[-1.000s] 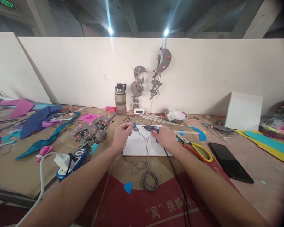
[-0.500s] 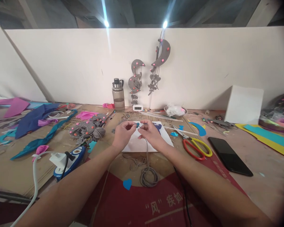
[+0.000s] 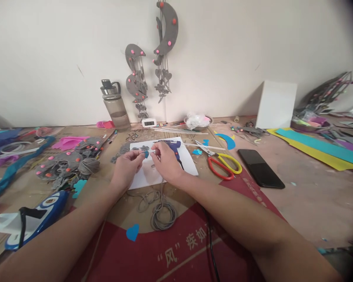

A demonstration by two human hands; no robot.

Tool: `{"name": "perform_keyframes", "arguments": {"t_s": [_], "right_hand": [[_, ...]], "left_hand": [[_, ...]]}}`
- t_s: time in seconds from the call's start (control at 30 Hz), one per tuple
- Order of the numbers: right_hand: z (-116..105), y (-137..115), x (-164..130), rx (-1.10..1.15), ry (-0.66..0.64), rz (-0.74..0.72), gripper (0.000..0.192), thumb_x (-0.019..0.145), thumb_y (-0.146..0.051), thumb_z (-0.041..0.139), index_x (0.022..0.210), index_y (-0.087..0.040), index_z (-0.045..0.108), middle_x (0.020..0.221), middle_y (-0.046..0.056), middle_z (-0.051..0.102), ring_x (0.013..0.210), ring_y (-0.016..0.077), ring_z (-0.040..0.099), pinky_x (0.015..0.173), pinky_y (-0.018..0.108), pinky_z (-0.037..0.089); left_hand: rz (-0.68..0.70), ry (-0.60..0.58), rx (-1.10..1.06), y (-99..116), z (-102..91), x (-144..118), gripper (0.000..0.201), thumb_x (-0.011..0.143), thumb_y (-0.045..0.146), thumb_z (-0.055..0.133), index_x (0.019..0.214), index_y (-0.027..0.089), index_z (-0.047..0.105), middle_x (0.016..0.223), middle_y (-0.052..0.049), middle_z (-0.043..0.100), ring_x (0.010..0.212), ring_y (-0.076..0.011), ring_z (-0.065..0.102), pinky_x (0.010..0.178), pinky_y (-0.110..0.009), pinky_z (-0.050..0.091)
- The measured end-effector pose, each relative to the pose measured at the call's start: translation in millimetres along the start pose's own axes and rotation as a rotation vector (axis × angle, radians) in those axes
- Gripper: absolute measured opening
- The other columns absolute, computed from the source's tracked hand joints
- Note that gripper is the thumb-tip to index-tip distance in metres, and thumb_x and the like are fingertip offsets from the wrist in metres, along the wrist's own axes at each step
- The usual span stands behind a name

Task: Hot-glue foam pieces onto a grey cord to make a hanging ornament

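Observation:
Over a sheet of white paper [image 3: 181, 162], my left hand [image 3: 126, 168] pinches a small blue piece [image 3: 146, 154]; its exact shape is too small to tell. My right hand [image 3: 166, 160] is closed on grey yarn right beside that piece. From the right hand the yarn runs down to a loose coil [image 3: 164, 216] on the cardboard. Behind the right hand lies a blue glue gun [image 3: 174, 146] with a glue stick in its back, partly hidden by the fingers. A blue heart cutout [image 3: 132, 232] rests on the red cardboard below.
Scissors [image 3: 223, 166] with red and yellow handles and a black phone [image 3: 260, 168] lie to the right. A water bottle [image 3: 115, 105] stands at the back. Grey yarn moons [image 3: 170, 29] hang on the white wall. A blue-white power strip [image 3: 41, 219] sits at left.
The head view has turned down and to the right, so things appear further left. Both hands stay together at the blue piece and the yarn; more of the glue gun shows.

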State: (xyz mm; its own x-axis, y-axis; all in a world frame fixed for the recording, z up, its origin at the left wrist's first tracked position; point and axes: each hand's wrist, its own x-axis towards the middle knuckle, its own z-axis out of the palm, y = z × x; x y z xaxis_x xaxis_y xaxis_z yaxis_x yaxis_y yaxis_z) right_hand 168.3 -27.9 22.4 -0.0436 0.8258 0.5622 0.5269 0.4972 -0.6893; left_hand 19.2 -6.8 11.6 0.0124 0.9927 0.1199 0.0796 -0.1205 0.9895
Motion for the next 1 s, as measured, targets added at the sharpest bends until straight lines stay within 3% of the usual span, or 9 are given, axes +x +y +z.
{"name": "perform_keyframes", "arguments": {"t_s": [0.23,0.53,1.0], "right_hand": [[-3.8,3.3,1.2,-0.045,-0.034,-0.076,0.006,0.087,-0.016,0.045,0.083,-0.02,0.049,0.09,0.004,0.051,0.084,0.0163,0.049,0.079,0.03,0.042],[-6.4,3.7,1.8,-0.133,-0.086,-0.083,0.009,0.091,-0.021,0.043,0.085,-0.02,0.05,0.092,0.005,0.053,0.086,0.0175,0.049,0.08,0.032,0.041],[-7.0,5.3,2.3,-0.217,-0.103,-0.114,0.008,0.091,-0.018,0.047,0.086,-0.019,0.053,0.093,0.006,0.055,0.084,0.0169,0.051,0.075,0.029,0.04]], "left_hand": [[-0.059,-0.018,-0.041,2.9,2.0,-0.6,0.027,0.067,0.038,0.07,0.075,0.015,0.06,0.048,0.005,0.044,0.041,-0.0051,0.033,0.041,-0.019,0.019],[-0.056,-0.048,-0.031,2.5,1.3,-1.0,0.028,0.067,0.039,0.071,0.076,0.015,0.061,0.048,0.005,0.043,0.04,-0.005,0.033,0.041,-0.02,0.019],[-0.041,-0.06,0.136,4.9,0.9,-2.3,0.029,0.066,0.041,0.068,0.077,0.015,0.064,0.047,0.005,0.045,0.039,-0.0055,0.031,0.04,-0.021,0.02]]}}
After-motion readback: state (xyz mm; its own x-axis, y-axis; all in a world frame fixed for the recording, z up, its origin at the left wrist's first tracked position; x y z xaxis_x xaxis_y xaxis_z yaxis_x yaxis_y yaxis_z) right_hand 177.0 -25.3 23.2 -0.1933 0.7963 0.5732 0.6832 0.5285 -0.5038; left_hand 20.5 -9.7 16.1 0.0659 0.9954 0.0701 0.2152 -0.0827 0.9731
